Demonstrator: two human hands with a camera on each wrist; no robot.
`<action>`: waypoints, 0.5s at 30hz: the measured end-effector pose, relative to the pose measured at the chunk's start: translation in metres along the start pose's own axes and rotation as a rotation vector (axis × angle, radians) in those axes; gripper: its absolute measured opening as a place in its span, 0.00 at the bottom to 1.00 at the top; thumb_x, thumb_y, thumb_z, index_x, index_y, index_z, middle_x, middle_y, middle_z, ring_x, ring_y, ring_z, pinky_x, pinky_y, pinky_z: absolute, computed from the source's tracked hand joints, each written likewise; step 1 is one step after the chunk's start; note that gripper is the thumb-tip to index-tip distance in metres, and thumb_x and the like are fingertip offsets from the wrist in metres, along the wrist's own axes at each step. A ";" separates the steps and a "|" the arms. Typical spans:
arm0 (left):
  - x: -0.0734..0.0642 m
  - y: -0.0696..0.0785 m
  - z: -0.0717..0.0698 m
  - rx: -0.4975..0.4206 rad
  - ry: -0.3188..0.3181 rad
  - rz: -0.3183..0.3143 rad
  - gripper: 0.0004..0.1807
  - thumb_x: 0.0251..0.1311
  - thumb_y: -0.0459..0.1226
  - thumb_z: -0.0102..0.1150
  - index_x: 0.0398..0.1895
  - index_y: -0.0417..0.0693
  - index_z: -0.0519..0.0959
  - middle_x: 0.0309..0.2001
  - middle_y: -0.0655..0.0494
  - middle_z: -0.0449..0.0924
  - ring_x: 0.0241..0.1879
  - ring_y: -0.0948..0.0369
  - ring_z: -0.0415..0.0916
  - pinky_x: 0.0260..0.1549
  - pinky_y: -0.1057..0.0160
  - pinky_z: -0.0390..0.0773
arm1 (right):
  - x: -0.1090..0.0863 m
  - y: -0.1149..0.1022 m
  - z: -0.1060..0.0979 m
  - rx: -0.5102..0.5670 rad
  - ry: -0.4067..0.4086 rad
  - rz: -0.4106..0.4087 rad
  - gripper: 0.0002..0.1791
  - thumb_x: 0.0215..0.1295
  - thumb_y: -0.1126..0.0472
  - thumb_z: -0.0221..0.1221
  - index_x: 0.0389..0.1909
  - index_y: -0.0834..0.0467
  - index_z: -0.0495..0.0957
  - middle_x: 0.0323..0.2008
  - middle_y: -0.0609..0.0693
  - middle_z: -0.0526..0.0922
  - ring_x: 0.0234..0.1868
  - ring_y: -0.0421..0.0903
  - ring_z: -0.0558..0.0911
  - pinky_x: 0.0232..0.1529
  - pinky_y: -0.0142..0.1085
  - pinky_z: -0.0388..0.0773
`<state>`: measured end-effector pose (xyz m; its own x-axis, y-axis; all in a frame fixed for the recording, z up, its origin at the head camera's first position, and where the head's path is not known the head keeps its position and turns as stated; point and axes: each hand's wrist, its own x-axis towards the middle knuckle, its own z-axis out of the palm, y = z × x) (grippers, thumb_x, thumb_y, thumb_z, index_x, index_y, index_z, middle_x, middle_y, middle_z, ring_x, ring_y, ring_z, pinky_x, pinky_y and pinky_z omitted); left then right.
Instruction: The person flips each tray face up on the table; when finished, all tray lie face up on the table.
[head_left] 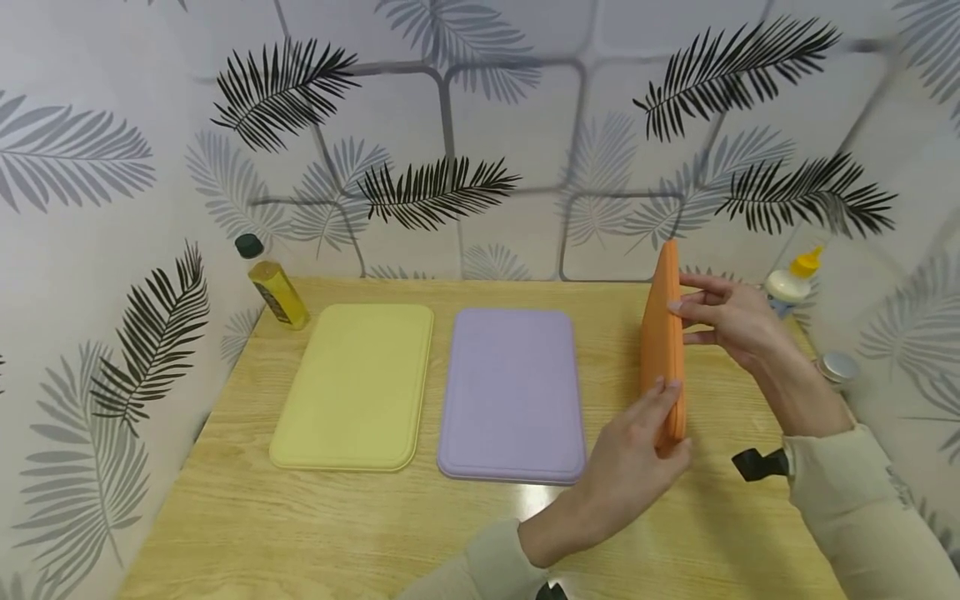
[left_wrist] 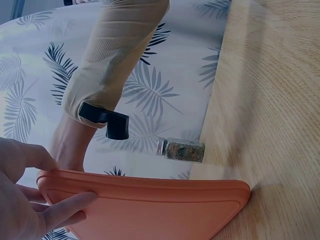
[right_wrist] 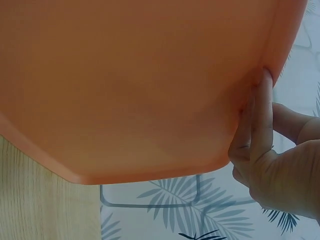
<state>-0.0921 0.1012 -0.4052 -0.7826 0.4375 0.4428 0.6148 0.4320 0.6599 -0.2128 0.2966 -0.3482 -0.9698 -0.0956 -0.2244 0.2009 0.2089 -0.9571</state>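
Orange board (head_left: 658, 342) on edge, long axis 12-to-6 o'clock; your left grip (head_left: 624, 458) holds it toward 6, right grip (head_left: 738, 321) toward 12. Purple board (head_left: 512, 392) at 9.

An orange rectangular tray (head_left: 660, 346), its rim smooth and its corners rounded, stands nearly upright on a long side over the wooden table (head_left: 360, 533), its narrow edge turned up and its lower edge seeming to meet the wood. The left hand (head_left: 626, 467) grips its near end, fingers on the left broad face; the right hand (head_left: 731, 321) holds it toward the far end, thumb at the upper edge, fingers against the right face.
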 end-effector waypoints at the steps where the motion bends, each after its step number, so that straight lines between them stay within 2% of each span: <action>1: -0.001 0.000 0.000 0.007 0.006 0.004 0.32 0.63 0.38 0.59 0.69 0.40 0.64 0.67 0.46 0.67 0.66 0.61 0.63 0.60 0.71 0.66 | 0.000 0.000 0.000 -0.011 0.002 0.002 0.42 0.64 0.59 0.62 0.74 0.63 0.52 0.36 0.41 0.80 0.35 0.41 0.82 0.35 0.35 0.84; 11: -0.004 0.001 -0.001 0.061 0.061 0.045 0.28 0.64 0.37 0.58 0.66 0.37 0.67 0.64 0.43 0.70 0.63 0.58 0.68 0.58 0.70 0.69 | 0.002 0.003 0.003 -0.054 -0.003 -0.005 0.41 0.66 0.58 0.61 0.74 0.62 0.51 0.39 0.41 0.78 0.37 0.40 0.80 0.37 0.34 0.83; 15: -0.004 0.001 -0.001 0.073 0.075 0.058 0.28 0.63 0.36 0.58 0.65 0.36 0.68 0.63 0.43 0.71 0.63 0.57 0.68 0.58 0.70 0.70 | 0.001 0.002 0.004 -0.023 -0.011 0.000 0.42 0.66 0.58 0.61 0.74 0.62 0.50 0.40 0.42 0.80 0.37 0.40 0.81 0.37 0.34 0.84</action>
<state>-0.0886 0.0989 -0.4060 -0.7492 0.4042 0.5246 0.6623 0.4655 0.5871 -0.2131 0.2926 -0.3516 -0.9683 -0.1058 -0.2265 0.1975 0.2316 -0.9526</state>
